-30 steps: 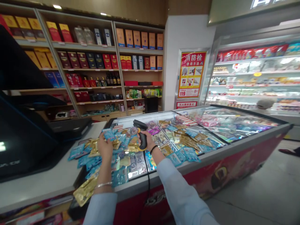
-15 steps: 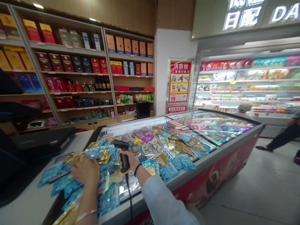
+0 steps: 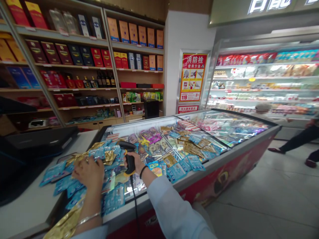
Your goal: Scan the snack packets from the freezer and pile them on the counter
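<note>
Head view: right hand closed round handle of black scanner, over freezer's near-left corner, cord hanging down front. Left hand palm down on gold and blue packets, fingers slightly spread; can't tell if gripping one. Pile straddles counter right edge and freezer left end. More packets along freezer's near long edge. Behind: boxed shelves, red poster, lit fridge right, trousered legs on tiles.
</note>
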The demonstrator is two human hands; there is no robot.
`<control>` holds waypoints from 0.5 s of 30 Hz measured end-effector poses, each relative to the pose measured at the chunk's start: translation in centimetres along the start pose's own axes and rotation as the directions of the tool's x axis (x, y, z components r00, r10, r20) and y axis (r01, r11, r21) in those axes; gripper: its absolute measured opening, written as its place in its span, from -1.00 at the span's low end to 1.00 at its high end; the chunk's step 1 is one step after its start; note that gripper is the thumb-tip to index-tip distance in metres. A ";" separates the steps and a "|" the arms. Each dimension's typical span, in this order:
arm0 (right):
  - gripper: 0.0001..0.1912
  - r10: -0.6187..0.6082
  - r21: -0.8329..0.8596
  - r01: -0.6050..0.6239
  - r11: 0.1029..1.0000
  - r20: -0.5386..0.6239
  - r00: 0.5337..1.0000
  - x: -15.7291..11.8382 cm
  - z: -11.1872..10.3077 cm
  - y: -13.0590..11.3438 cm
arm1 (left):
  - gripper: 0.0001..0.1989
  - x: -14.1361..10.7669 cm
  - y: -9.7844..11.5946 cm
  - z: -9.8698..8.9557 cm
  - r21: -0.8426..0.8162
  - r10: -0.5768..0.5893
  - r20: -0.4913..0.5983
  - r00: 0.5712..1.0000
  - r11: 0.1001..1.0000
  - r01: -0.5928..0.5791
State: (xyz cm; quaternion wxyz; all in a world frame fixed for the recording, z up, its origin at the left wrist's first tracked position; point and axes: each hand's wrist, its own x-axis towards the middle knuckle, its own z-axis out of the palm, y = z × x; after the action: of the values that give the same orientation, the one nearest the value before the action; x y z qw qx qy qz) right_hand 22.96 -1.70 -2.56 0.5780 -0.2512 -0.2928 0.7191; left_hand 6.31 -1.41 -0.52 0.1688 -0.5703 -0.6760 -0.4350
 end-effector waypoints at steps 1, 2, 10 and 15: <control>-0.78 -0.002 -0.004 0.002 1.000 0.004 1.000 -0.1 0.1 -0.1 | -0.56 0.0 0.0 0.0 0.006 0.003 0.003 1.000 1.000 -0.003; -0.79 -0.003 -0.005 0.003 1.000 0.007 1.000 -0.2 0.1 -0.1 | -0.56 0.0 0.0 0.0 0.014 0.006 0.006 1.000 1.000 -0.006; -0.83 -0.042 -0.015 0.042 0.999 -0.007 0.999 -0.7 0.2 -0.4 | -0.58 -0.1 -0.2 0.0 0.055 0.073 0.014 0.997 0.996 -0.074; -0.82 -0.095 -0.015 0.095 0.995 -0.058 0.994 -1.7 -0.1 -2.6 | -0.59 0.0 2.4 0.2 0.031 0.125 0.004 0.992 0.992 -0.126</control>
State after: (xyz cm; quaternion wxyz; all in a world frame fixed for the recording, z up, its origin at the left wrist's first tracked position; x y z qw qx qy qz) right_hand 25.18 -2.92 -0.77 0.6184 -0.2616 -0.2916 0.6812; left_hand 8.55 -1.34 0.31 0.2040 -0.6094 -0.6457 -0.4125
